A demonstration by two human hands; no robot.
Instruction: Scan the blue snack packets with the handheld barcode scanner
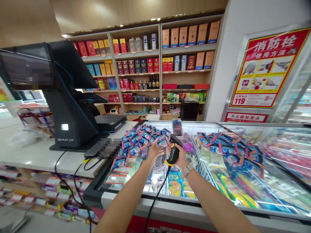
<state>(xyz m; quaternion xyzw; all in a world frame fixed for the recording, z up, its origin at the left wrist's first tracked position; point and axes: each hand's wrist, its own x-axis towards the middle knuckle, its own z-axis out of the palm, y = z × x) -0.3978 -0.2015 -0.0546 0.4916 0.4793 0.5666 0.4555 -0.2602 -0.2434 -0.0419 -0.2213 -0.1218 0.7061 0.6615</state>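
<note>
In my right hand [181,157] is a black handheld barcode scanner [174,154] with yellow trim, its head tilted up and its cable hanging down toward me. My left hand [154,152] is just left of it, its fingers and thumb around the edge of a small blue snack packet [162,142]. Many similar blue-and-pink packets [134,137] lie heaped on the glass lid beyond and left of that hand. A second spread of these packets [230,147] lies on the glass to the right.
Under the glass, the chest freezer [116,198] holds bagged goods and wire dividers. A black checkout terminal [70,113] stands on the white counter [73,161] at left, with loose cables along its edge. Shelves [138,55] of boxed bottles line the back wall.
</note>
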